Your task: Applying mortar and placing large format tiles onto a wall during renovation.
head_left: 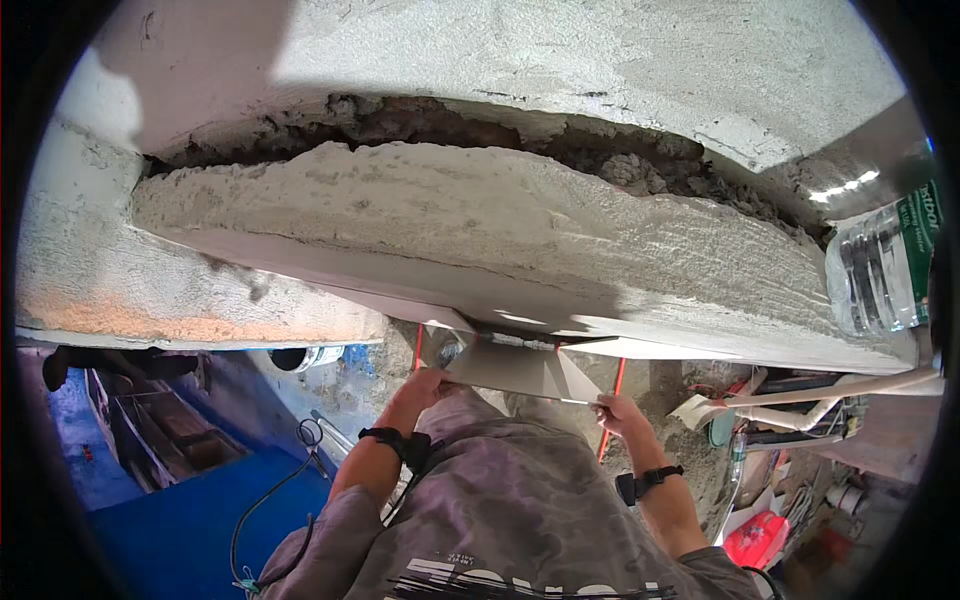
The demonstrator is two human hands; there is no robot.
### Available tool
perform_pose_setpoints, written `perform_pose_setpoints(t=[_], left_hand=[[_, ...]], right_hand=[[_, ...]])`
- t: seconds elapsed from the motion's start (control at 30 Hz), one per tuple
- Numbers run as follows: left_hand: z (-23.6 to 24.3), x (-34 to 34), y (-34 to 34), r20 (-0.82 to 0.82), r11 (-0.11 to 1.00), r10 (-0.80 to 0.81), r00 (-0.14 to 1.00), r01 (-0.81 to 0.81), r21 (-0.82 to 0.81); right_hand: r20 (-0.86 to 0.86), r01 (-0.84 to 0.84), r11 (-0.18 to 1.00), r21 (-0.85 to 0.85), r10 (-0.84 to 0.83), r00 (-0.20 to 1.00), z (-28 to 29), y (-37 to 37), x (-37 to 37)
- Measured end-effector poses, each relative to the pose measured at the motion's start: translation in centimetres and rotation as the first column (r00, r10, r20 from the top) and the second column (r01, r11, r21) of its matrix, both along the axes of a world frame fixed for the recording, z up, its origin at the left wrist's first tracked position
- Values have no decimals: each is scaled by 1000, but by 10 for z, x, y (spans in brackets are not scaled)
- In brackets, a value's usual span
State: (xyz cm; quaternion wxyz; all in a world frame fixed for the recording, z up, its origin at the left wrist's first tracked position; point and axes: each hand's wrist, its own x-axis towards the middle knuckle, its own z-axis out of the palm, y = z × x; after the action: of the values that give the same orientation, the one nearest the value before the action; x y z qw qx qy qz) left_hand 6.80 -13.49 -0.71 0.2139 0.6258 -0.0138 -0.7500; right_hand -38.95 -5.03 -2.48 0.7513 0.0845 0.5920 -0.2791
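Note:
A thin, flat grey tile-like panel (508, 368) is level in front of my body, just below the underside of a rough concrete ledge (450, 205). My left hand (428, 384) is closed on the panel's left end. My right hand (622, 413) pinches its right corner. Pale panels line the ledge's lower face on both sides, one of them (650, 349) to the right of the held panel. Thin orange-red rods (613, 400) stand upright below the ledge near my right hand. The panel's far edge is partly hidden under the ledge.
A clear plastic bottle (875, 270) with a green label rests on the ledge's right end. Behind the ledge runs a rough gap (640, 160) with crumbled mortar. Lower right, tools, pipes and a red bag (757, 540) crowd the ground. A blue surface (215, 515) lies lower left.

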Motion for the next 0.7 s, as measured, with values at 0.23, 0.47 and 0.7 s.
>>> perform_pose_setpoints(t=[0.23, 0.47, 0.7], left_hand=[[3, -1, -4, -52, 999, 30, 998, -31, -19], [1, -2, -5, -75, 999, 25, 997, -29, -45], [-5, 3, -10, -76, 1000, 6, 997, -7, -15]], right_hand=[[-1, 7, 1000, 11, -7, 1000, 1, -5, 1], [-4, 27, 999, -19, -27, 1000, -2, -8, -1], [-54, 57, 998, 24, -56, 997, -2, -11, 1]])
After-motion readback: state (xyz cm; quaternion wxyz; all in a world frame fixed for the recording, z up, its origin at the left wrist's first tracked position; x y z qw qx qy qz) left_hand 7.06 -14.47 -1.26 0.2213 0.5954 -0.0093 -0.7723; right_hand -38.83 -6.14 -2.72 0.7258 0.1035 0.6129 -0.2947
